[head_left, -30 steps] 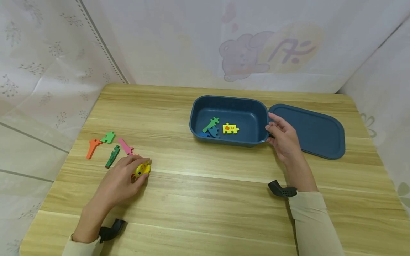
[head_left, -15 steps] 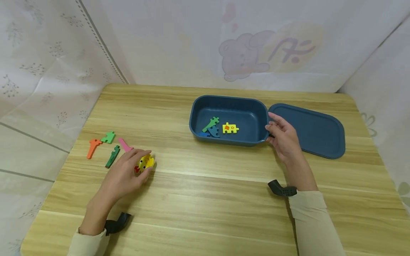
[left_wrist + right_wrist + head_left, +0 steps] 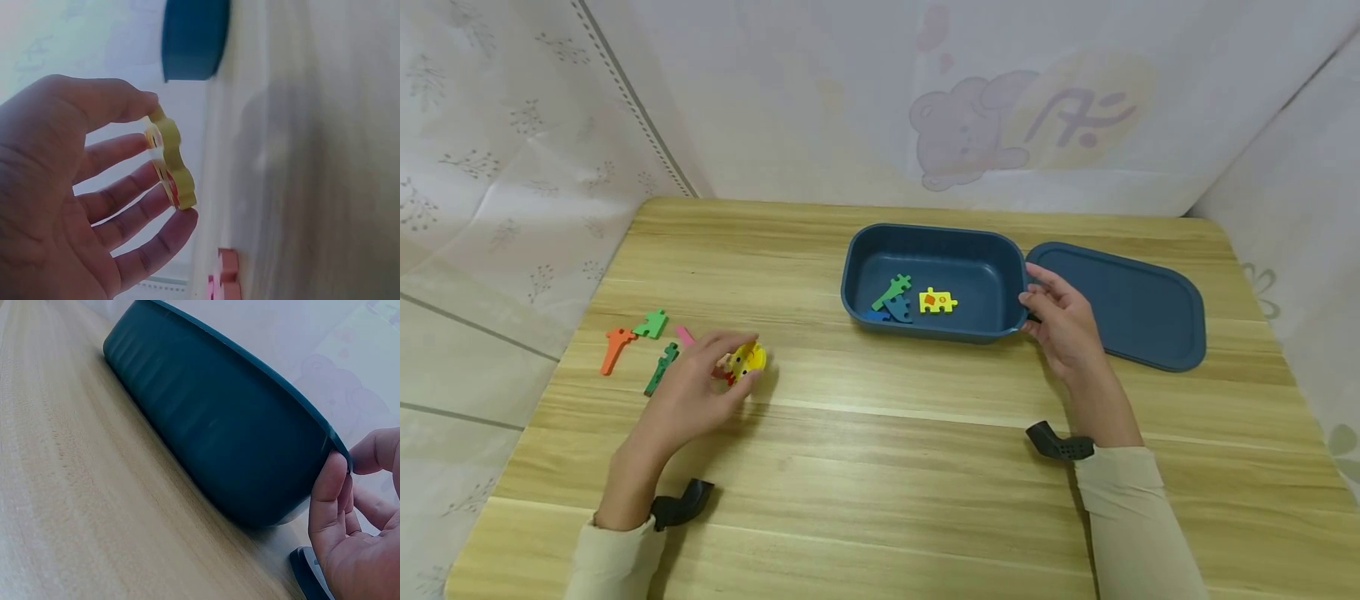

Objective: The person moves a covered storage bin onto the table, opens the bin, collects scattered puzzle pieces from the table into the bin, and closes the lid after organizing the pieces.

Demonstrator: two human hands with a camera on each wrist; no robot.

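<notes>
My left hand (image 3: 691, 392) pinches a yellow puzzle piece (image 3: 752, 360) with a printed animal face between thumb and fingertips. In the left wrist view that yellow piece (image 3: 170, 153) is held above the tabletop, edge-on to the camera. My right hand (image 3: 1066, 327) pinches the rim at the right end of a dark blue box (image 3: 925, 334), as the right wrist view also shows. Inside the box lie a green piece (image 3: 892, 292), a yellow piece with an orange mark (image 3: 937, 301), a teal piece (image 3: 899, 310) and a blue piece, partly covered.
Left of my left hand lie an orange piece (image 3: 616, 350), a light green piece (image 3: 651, 323), a dark green piece (image 3: 660, 369) and a partly hidden pink piece (image 3: 684, 336). A dark blue lid (image 3: 1127, 308) lies flat to the right of the box on the wooden table (image 3: 880, 467).
My left hand has lifted the yellow face piece from the tabletop and moved slightly forward and right with it. The right hand stays at the box rim.
</notes>
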